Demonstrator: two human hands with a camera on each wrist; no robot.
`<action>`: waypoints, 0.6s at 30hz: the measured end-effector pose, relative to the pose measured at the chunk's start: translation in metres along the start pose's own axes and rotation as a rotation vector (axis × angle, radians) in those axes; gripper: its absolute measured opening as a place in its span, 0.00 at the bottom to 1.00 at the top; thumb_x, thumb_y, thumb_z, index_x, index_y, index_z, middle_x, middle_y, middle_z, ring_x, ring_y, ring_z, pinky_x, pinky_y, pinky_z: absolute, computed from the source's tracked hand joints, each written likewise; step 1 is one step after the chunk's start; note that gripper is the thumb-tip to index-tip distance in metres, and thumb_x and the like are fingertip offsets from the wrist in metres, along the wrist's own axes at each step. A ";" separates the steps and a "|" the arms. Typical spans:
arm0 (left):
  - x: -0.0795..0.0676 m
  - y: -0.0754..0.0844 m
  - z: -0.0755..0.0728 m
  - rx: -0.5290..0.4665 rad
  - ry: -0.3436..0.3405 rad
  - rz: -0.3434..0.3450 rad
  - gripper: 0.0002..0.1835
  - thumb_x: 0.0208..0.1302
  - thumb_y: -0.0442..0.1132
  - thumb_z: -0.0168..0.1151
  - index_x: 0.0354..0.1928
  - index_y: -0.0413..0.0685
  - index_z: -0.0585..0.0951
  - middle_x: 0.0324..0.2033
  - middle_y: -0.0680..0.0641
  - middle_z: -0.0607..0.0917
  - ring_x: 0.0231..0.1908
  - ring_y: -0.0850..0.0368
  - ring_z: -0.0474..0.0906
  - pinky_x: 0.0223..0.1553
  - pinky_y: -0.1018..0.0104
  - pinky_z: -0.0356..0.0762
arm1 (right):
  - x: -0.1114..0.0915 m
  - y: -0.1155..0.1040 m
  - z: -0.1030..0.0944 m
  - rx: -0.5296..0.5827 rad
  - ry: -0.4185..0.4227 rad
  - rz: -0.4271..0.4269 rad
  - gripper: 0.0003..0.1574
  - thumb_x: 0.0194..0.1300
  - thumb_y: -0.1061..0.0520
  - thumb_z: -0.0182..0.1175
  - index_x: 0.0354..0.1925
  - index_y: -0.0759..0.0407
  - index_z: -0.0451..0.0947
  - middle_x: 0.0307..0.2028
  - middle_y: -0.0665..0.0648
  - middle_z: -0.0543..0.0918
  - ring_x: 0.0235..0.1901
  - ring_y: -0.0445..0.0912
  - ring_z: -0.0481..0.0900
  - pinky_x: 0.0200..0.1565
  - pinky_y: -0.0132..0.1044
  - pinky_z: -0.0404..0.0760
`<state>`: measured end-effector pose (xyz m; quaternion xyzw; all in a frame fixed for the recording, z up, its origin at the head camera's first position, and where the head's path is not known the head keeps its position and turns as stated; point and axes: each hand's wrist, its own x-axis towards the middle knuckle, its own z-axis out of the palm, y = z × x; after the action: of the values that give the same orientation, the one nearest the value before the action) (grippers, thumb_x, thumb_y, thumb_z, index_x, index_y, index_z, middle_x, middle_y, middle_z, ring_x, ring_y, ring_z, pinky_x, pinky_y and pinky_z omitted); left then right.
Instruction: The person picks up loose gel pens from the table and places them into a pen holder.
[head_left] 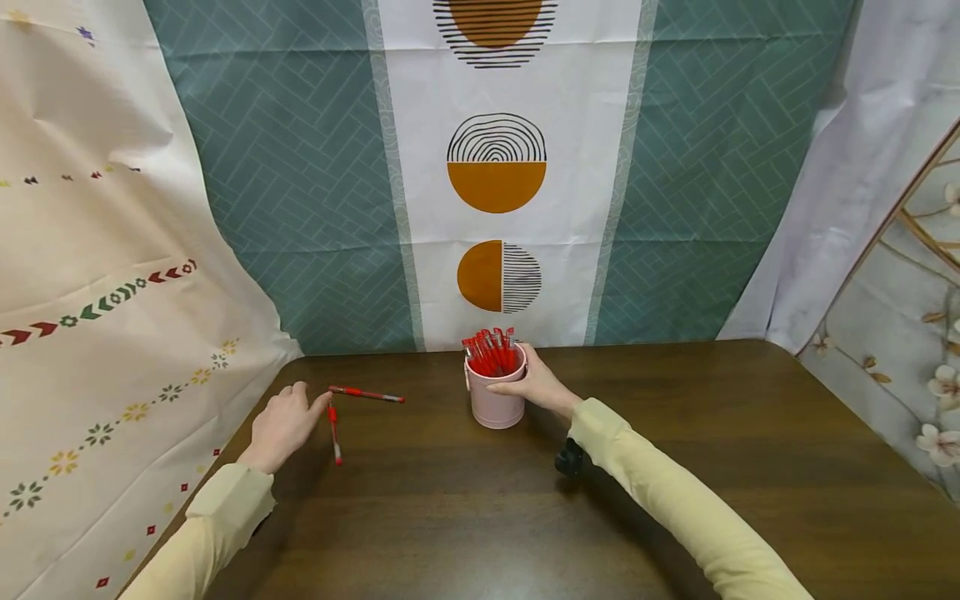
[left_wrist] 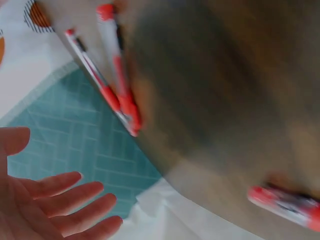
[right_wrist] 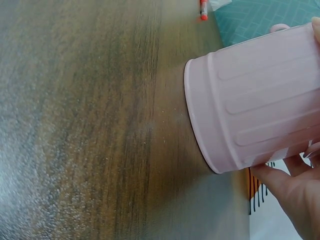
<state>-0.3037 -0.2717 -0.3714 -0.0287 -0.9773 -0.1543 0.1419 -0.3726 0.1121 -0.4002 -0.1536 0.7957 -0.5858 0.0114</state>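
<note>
The left arm reaches forward, left hand [head_left: 281,425] by the worktop's [head_left: 450,517] left edge, fingers loosely spread, holding nothing. The right arm stretches inward; the right hand [head_left: 546,390] has its fingers round one upright pink bucket [head_left: 497,408] near the far edge's middle. Bunched red pens [head_left: 491,358] inside are too crowded to count. Three loose pens [head_left: 367,394] lie toward the far left corner, one showing only from the left wrist.

Smooth-finished bucket [head_left: 497,410], glossy wood-grain tabletop [head_left: 450,517]
</note>
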 end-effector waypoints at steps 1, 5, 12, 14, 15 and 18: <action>-0.002 -0.004 -0.001 0.007 -0.001 -0.007 0.31 0.67 0.53 0.46 0.45 0.23 0.67 0.36 0.28 0.72 0.36 0.31 0.71 0.30 0.42 0.70 | 0.000 0.000 0.000 0.001 -0.001 0.000 0.52 0.41 0.47 0.74 0.59 0.51 0.55 0.54 0.52 0.67 0.52 0.46 0.65 0.52 0.44 0.67; -0.011 -0.018 -0.003 0.033 -0.045 -0.035 0.32 0.67 0.56 0.42 0.40 0.23 0.66 0.33 0.29 0.71 0.34 0.28 0.69 0.28 0.41 0.69 | 0.001 0.003 -0.001 0.005 -0.003 0.003 0.52 0.40 0.47 0.74 0.58 0.51 0.55 0.53 0.52 0.67 0.53 0.46 0.65 0.52 0.45 0.67; -0.031 -0.041 -0.005 0.049 -0.171 -0.129 0.36 0.67 0.60 0.37 0.35 0.23 0.64 0.35 0.26 0.68 0.38 0.24 0.63 0.32 0.40 0.65 | 0.000 0.000 -0.001 0.001 -0.003 0.002 0.51 0.41 0.47 0.73 0.58 0.51 0.55 0.54 0.52 0.67 0.53 0.46 0.65 0.53 0.45 0.66; -0.036 -0.046 -0.005 0.068 -0.192 -0.130 0.36 0.67 0.59 0.38 0.31 0.23 0.63 0.32 0.25 0.67 0.36 0.24 0.64 0.33 0.40 0.64 | 0.000 -0.002 -0.002 0.001 -0.004 -0.001 0.52 0.41 0.47 0.73 0.59 0.51 0.55 0.54 0.52 0.66 0.53 0.46 0.64 0.53 0.46 0.66; -0.038 -0.048 -0.005 0.080 -0.204 -0.132 0.35 0.67 0.58 0.39 0.29 0.23 0.63 0.30 0.25 0.67 0.35 0.24 0.64 0.33 0.39 0.64 | 0.000 -0.002 -0.003 0.002 -0.005 -0.002 0.52 0.41 0.47 0.73 0.59 0.51 0.54 0.54 0.52 0.66 0.53 0.46 0.64 0.53 0.46 0.66; -0.044 -0.051 -0.004 0.122 -0.252 -0.150 0.37 0.67 0.57 0.40 0.30 0.18 0.62 0.28 0.23 0.66 0.35 0.22 0.64 0.35 0.37 0.64 | 0.000 -0.003 -0.004 0.007 -0.008 -0.007 0.52 0.41 0.47 0.73 0.59 0.52 0.54 0.54 0.52 0.66 0.53 0.46 0.64 0.53 0.46 0.66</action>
<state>-0.2655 -0.3224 -0.3953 0.0339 -0.9944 -0.1002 0.0078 -0.3729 0.1145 -0.3960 -0.1586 0.7930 -0.5881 0.0133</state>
